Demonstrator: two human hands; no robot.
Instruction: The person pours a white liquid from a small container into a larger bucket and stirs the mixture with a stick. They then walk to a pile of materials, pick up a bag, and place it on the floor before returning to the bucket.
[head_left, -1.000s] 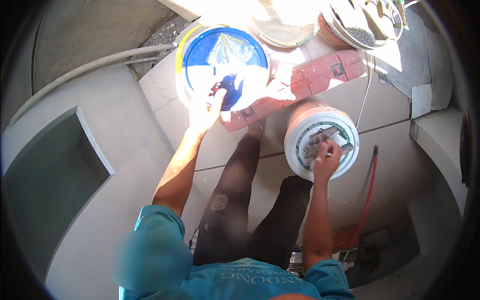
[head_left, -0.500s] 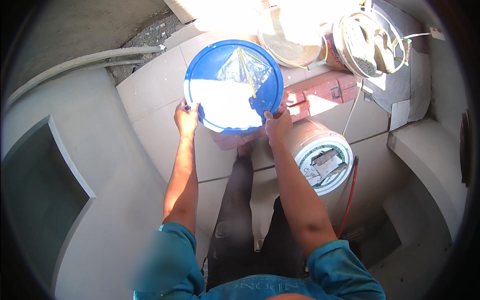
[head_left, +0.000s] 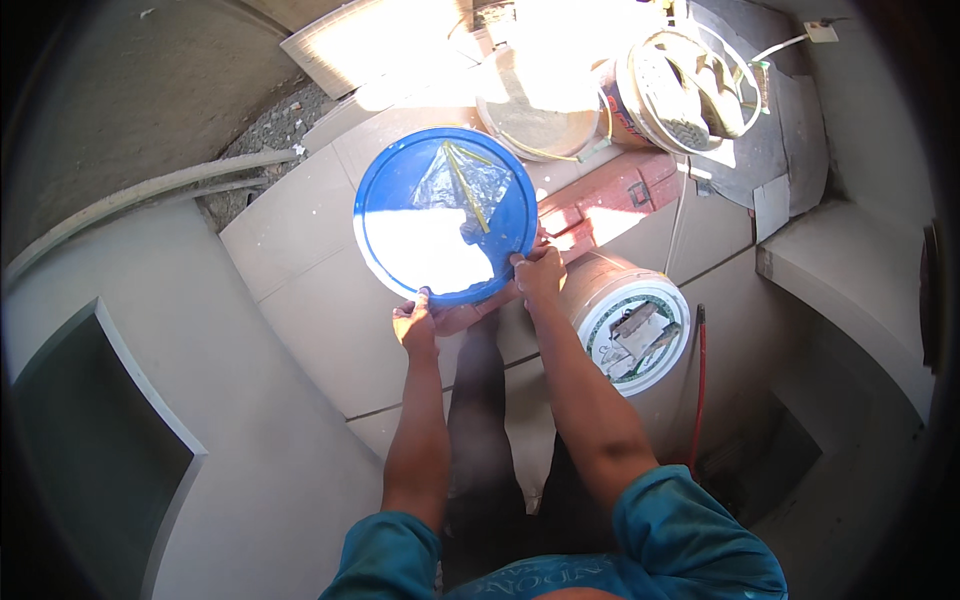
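- blue lid (head_left: pixel 392 185): upper middle of the frame, held in two hands, its face toward the camera; bright sunlight covers the lower left part of the face.
- left hand (head_left: pixel 415 320): closed on the lid's lower rim, thumb on the upper side; remaining fingers mostly hidden.
- right hand (head_left: pixel 540 272): closed on the lower right rim, thumb on top; grip beneath the rim not fully seen.
- clear plastic sheet (head_left: pixel 435 190) and a yellow strip (head_left: pixel 467 190): lie on the lid's upper right part.
- red case (head_left: pixel 655 180): long, with a latch, right of the lid and partly behind it and the right hand.
- bucket (head_left: pixel 582 290): right of the right forearm, topped by a white cover (head_left: pixel 682 335); a flat-bladed tool (head_left: pixel 640 332) lies on the cover.
- red rod (head_left: pixel 700 390): right of the bucket.
- tiled floor (head_left: pixel 300 260): pale, beneath the lot.
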